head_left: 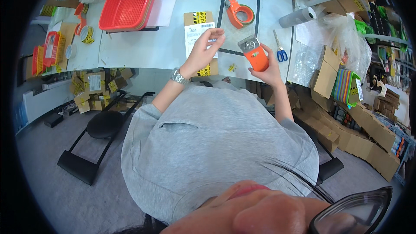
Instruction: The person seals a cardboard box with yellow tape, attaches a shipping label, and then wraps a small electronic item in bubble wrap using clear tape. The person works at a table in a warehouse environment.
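Note:
My right hand (267, 71) is closed around an orange hand tool (257, 60) with a silvery metal head (248, 44). My left hand (207, 47), loosely curved with nothing visible in it, is over a flat cardboard parcel (194, 19) with a white label and yellow printed tape. An orange tape dispenser (234, 15) with a roll lies inside a black-bordered rectangle at the back. Blue-handled scissors (281, 54) lie just right of my right hand, and small yellow scraps (232, 67) sit left of it.
Red baskets (126, 5) stand back left, with tape rolls (86, 34) and more baskets (52, 48) beyond. A grey cylinder (297, 17), crumpled plastic wrap (342, 30) and cardboard (325, 73) are at the right. A black chair (104, 125) stands below the table's left.

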`<state>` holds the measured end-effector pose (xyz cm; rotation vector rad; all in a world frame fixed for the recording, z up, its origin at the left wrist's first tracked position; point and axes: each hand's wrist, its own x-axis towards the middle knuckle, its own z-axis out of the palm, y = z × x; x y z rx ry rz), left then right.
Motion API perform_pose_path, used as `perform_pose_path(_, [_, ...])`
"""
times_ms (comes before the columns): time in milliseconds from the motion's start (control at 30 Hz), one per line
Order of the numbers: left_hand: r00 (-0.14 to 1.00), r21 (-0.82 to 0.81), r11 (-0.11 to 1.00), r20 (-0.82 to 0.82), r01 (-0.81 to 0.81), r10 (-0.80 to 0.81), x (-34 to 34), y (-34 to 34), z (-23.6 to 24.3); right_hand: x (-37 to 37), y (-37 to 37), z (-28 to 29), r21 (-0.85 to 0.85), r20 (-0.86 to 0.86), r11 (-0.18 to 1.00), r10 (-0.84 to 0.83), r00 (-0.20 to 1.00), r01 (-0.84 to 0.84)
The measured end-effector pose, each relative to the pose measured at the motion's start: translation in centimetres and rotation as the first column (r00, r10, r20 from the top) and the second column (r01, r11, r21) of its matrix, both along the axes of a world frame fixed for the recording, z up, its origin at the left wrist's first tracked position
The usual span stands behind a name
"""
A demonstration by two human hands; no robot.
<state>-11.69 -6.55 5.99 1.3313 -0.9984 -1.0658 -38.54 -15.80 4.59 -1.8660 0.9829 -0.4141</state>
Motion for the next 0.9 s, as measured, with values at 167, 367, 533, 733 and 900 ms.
perform_pose_path(167, [0.859, 0.114, 0.958, -0.479, 0.262, -0.178, 1.8, 0.8, 3.6, 2.1, 0.5, 6.6, -0.3, 0.103, 0.916, 0.307, 0.946, -0.265])
perform_pose_path(367, [0.947, 0.046, 0.977, -0.258, 0.21, -0.192, 2.4, 3.0, 5.3, 3.4, -0.1, 7.1, -0.495, -0.034, 0.812, 0.335, 0.941, -0.307])
perform_pose_path(533, [0.951, 0.065, 0.996, -0.309, 0.054, -0.031, 1.4, 3.1, 3.7, 4.2, 0.1, 6.0, -0.583, -0.008, 0.77, 0.315, 0.949, -0.26])
perform_pose_path(733, [0.951, 0.091, 0.995, -0.31, 0.034, -0.005, 0.7, 3.3, 2.5, 4.8, 0.1, 6.3, -0.581, 0.014, 0.774, 0.32, 0.947, -0.253])
perform_pose_path(900, [0.901, 0.036, 0.999, -0.434, 0.015, 0.002, 0.3, 2.8, 1.6, 5.1, 0.3, 6.4, -0.577, 0.086, 0.787, 0.324, 0.942, -0.218])
